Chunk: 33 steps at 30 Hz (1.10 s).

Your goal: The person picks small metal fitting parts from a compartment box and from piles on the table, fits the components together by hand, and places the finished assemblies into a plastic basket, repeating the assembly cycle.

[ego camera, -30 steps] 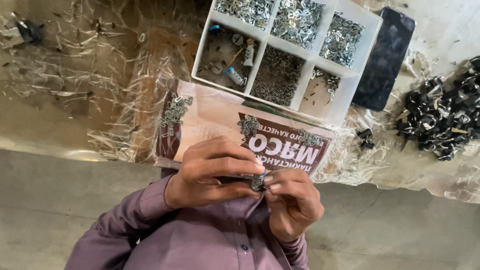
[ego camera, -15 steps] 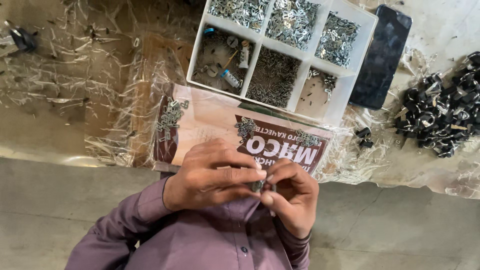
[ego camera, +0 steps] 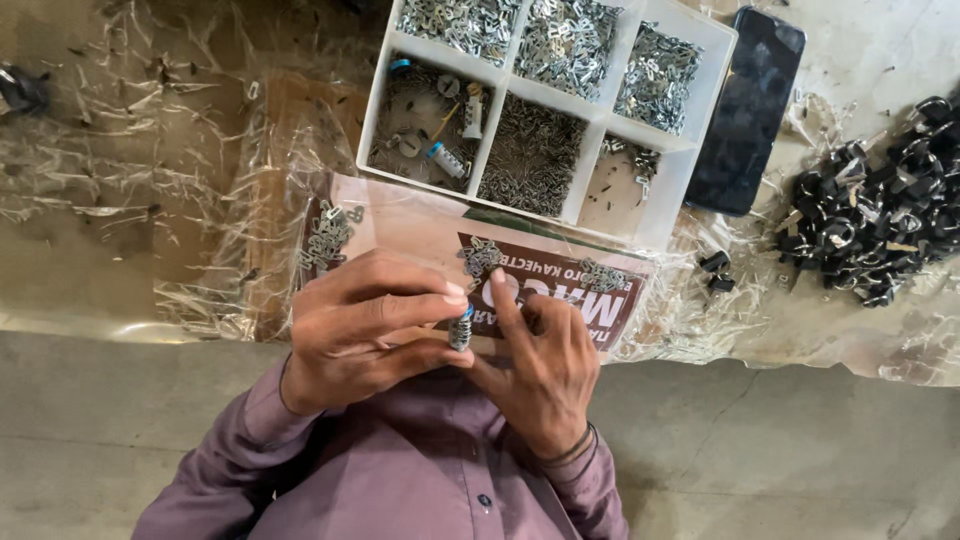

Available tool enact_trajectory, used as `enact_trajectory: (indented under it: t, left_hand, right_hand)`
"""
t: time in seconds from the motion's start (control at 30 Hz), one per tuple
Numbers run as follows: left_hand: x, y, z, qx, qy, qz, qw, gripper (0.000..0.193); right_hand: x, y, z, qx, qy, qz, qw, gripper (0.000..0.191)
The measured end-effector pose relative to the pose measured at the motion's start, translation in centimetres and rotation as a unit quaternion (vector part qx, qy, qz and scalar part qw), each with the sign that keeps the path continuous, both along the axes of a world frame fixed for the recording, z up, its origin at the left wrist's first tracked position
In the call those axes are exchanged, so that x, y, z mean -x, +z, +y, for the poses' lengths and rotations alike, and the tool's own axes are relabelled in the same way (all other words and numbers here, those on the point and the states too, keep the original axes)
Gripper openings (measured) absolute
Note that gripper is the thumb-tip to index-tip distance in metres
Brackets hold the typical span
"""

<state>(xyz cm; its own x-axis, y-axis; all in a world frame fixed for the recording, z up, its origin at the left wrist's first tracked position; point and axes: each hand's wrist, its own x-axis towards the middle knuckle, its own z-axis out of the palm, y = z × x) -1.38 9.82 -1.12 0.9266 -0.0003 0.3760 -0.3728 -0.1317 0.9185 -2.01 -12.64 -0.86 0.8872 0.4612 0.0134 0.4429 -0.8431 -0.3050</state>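
A small metal cylinder part [ego camera: 460, 330] pinched between both hands, low centre of the frame.

The left hand [ego camera: 365, 325] grips it between thumb and forefinger; the right hand [ego camera: 540, 365] touches it with fingertips — its other fingers spread loosely. Just above lies a flat printed packet [ego camera: 560, 290] with little heaps of metal pieces, then the white compartment tray [ego camera: 600, 118] — a dark phone [ego camera: 748, 110] beside it, black parts [ego camera: 880, 230] at right on the bench [ego camera: 120, 210].
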Motion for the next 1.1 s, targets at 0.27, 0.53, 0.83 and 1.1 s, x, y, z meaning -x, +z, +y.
enact_trajectory:
  t: [0.27,0.53,0.83,1.1]
  left_hand:
    - [-0.2,0.0,-0.3,-0.013,-0.019,0.008,1.0,0.046]
    - [0.0,-0.3,-1.5,-0.01,-0.034,-0.004,0.999,0.046]
    - [-0.2,-0.2,-1.8,-0.027,-0.021,-0.019,0.999,0.045]
    - [-0.2,-0.3,-1.6,-0.032,-0.03,-0.023,0.999,0.042]
  right_hand:
    - [1.2,-2.2,-2.8,-0.225,0.113,-0.091,0.964,0.032]
    - [1.9,-1.4,-2.4,-0.537,-0.207,0.229,0.785,0.024]
    - [1.0,-0.3,-0.5,-0.553,-0.177,0.157,0.799,0.012]
    - [1.2,0.0,-0.7,-0.572,-0.1,0.189,0.792,0.01]
